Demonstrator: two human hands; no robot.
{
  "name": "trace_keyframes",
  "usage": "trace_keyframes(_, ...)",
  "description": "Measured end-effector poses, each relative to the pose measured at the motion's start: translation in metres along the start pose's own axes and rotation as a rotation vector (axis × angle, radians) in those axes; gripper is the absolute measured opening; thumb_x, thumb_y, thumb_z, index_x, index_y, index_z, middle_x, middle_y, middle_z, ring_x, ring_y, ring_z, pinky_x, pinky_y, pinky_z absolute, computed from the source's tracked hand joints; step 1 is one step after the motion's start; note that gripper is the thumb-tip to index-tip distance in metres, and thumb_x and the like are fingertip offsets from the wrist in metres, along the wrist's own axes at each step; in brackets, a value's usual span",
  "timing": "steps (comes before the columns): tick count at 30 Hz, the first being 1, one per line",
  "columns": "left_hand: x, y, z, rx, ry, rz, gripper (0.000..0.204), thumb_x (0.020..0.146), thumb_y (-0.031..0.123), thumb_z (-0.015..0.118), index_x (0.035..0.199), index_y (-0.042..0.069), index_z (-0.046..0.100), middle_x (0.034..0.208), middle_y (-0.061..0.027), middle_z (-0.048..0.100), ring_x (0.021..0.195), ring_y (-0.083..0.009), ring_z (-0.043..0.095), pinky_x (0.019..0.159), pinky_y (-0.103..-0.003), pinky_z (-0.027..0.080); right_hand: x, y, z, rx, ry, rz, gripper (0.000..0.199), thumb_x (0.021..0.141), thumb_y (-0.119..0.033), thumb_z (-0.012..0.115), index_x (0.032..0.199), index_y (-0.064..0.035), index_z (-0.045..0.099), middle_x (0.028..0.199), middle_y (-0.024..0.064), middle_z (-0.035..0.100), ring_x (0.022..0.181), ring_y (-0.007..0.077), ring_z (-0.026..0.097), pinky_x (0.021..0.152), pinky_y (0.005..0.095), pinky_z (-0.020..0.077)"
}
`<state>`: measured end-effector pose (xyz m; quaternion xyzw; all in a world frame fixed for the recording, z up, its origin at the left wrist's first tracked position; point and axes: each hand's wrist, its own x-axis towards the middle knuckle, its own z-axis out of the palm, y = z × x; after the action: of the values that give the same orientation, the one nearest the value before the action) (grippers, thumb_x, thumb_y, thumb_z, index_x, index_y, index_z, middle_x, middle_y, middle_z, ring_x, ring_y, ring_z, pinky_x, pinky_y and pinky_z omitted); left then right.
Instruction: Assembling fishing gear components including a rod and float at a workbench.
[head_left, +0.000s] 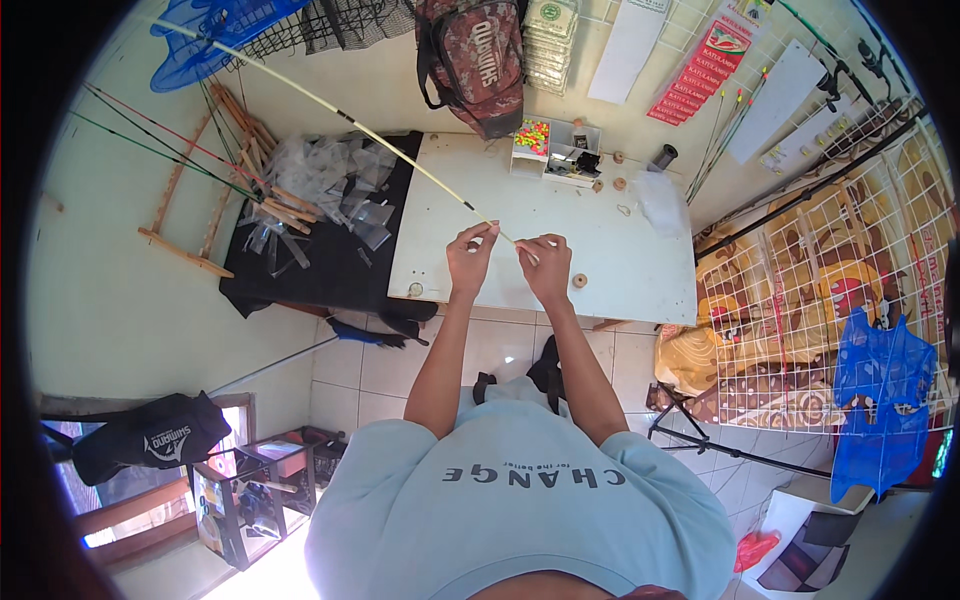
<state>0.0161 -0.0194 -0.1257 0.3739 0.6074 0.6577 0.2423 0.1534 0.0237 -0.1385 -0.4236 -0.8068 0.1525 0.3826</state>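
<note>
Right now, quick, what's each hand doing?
Left hand: closed, pinching the thin pale-yellow rod.
Right hand: closed, pinching the same rod nearer its lower end.

So it's one long, skinny rod (pixel 346 117), pale yellow, with a few short black bands spaced along it. Looks whole from what I can see, pretty much straight with maybe a slight bow, though the fisheye could be doing that. It sits on a diagonal, running off to the upper left, where the far tip gets lost near the dark rim. The near end is pinched in the fingertips of the left hand (pixel 472 258) and right hand (pixel 545 268), with a short bit showing by the right fingers.
</note>
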Motion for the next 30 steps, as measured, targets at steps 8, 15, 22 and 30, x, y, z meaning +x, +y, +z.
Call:
trace_keyframes(8, -0.001, -0.01, 0.004, -0.052, 0.096, -0.174, 0.025, 0.084, 0.019, 0.07, 0.101, 0.0, 0.069, 0.092, -0.0023, 0.068, 0.075, -0.0034, 0.053, 0.062, -0.019, 0.041, 0.004, 0.003, 0.006, -0.061, 0.016, 0.01, 0.009, 0.077, -0.015, 0.067, 0.085, -0.0171, 0.071, 0.085, -0.0034, 0.067, 0.099, 0.0225, 0.05, 0.082, 0.0386, 0.0354)
trace_keyframes(15, -0.001, -0.017, 0.004, -0.054, 0.093, -0.222, 0.023, 0.086, 0.02, 0.068, 0.1, 0.002, 0.069, 0.102, -0.004, 0.069, 0.081, -0.0065, 0.057, 0.069, -0.022, 0.045, 0.006, 0.008, 0.014, -0.085, -0.046, 0.019, 0.008, 0.077, -0.014, 0.067, 0.083, -0.0164, 0.071, 0.084, -0.0031, 0.066, 0.099, 0.0235, 0.049, 0.082, 0.039, 0.0354)
trace_keyframes(22, -0.002, -0.026, 0.003, -0.042, 0.108, -0.265, 0.024, 0.086, 0.021, 0.067, 0.101, 0.002, 0.069, 0.101, -0.0031, 0.069, 0.082, -0.0068, 0.058, 0.07, -0.023, 0.045, 0.004, 0.01, 0.017, -0.089, -0.073, 0.043, 0.008, 0.077, -0.014, 0.067, 0.083, -0.0162, 0.07, 0.085, -0.003, 0.066, 0.101, 0.0233, 0.049, 0.083, 0.039, 0.0358)
trace_keyframes(30, -0.003, -0.038, 0.003, -0.036, 0.146, -0.183, 0.022, 0.085, 0.023, 0.068, 0.102, 0.008, 0.071, 0.077, 0.0018, 0.066, 0.068, -0.0021, 0.055, 0.054, -0.02, 0.035, 0.004, 0.009, 0.018, -0.14, -0.108, 0.049, 0.008, 0.078, -0.014, 0.066, 0.084, -0.0154, 0.07, 0.086, -0.0019, 0.066, 0.101, 0.0232, 0.05, 0.083, 0.0396, 0.0363)
